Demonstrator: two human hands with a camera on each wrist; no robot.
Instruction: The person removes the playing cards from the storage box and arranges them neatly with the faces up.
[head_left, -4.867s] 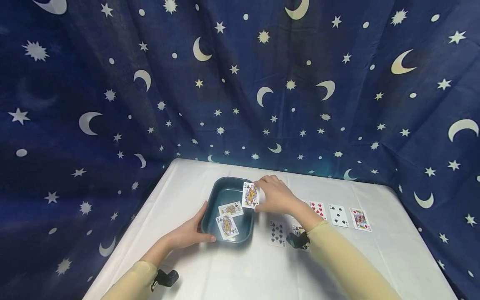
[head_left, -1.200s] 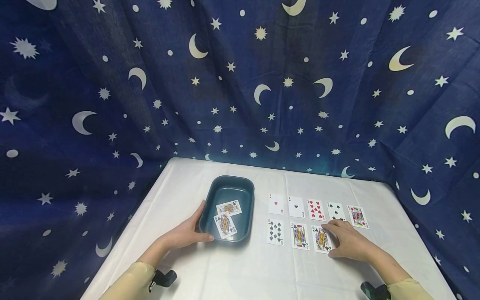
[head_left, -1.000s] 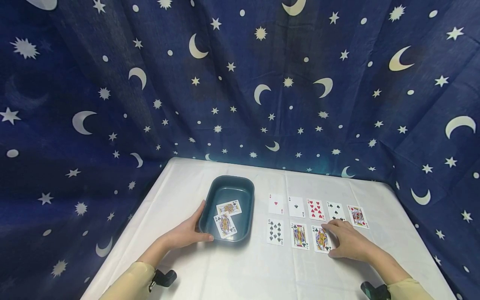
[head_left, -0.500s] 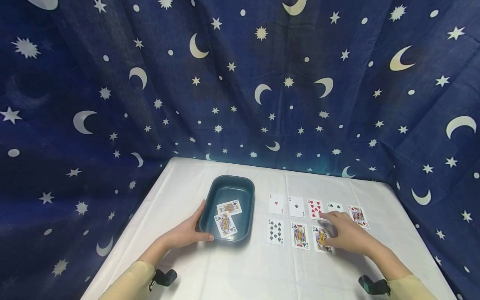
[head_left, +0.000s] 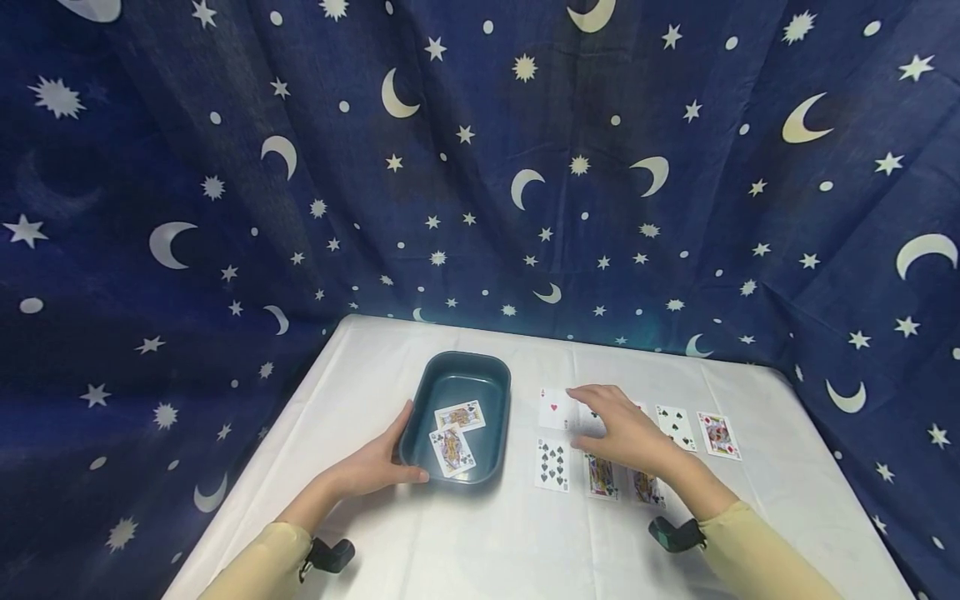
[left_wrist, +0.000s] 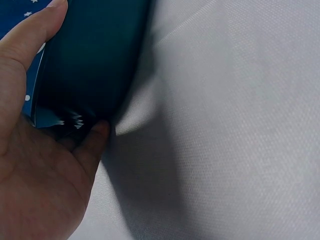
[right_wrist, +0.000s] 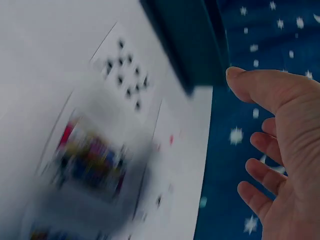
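My left hand (head_left: 378,464) grips the near left corner of a deep teal tray (head_left: 496,454). Inside the tray, a queen card (head_left: 452,451) overlaps a king card (head_left: 467,415). Fingers spread and holding nothing, my right hand (head_left: 626,429) hovers over two rows of face-up playing cards. It partly covers the ace of clubs (head_left: 592,423), the jack of clubs (head_left: 602,479) and the queen of clubs (head_left: 647,489). Left of its fingertips lie the ace of hearts (head_left: 553,410) and a spade number card (head_left: 552,467). The right wrist view shows the blurred jack below the hand.
A spade card (head_left: 677,429) and the king of diamonds (head_left: 720,437) lie right of my right hand. White cloth covers the table (head_left: 495,550). A dark blue curtain (head_left: 480,167) with moons and stars hangs behind it and along both sides.
My right hand carried a queen from above the tray to the front row's right end. It then let go and moved left over the cards. My left hand stays at the tray.
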